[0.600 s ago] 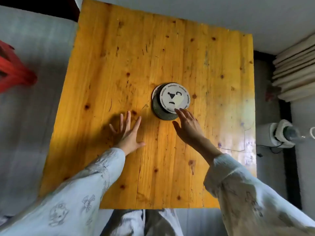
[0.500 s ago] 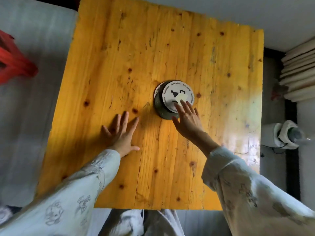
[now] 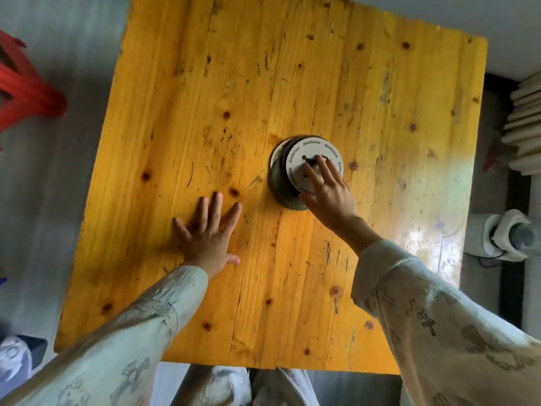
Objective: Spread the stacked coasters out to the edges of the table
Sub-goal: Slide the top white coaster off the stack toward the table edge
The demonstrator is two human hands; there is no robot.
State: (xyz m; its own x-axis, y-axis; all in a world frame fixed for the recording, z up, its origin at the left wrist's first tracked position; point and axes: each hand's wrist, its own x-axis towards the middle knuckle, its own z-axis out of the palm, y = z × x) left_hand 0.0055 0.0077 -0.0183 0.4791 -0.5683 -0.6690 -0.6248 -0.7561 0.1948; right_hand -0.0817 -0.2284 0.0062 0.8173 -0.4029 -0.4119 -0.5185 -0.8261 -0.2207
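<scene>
Now the right hand [image 3: 328, 191], fingers spread, has slid onto the top coaster [image 3: 307, 162] (stack still whole) right of the surface [image 3: 205, 83] centre, toward three o'clock.

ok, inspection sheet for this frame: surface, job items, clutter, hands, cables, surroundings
Surface: yellow wooden table, knotted and scratched, glare at its right edge.
Job's things: coaster stack right of centre, slightly fanned; top coaster white, printed "Aesthetics"; none spread out yet.
Clutter: nothing seen on the table.
Hands: left hand flat on the wood, fingers splayed, apart from the stack; right hand with fingers on the top coaster, gripping nothing.
Cables: thin dark cable on the floor by a white device.
Surroundings: red stool at left, stacked pale slats at right.
</scene>
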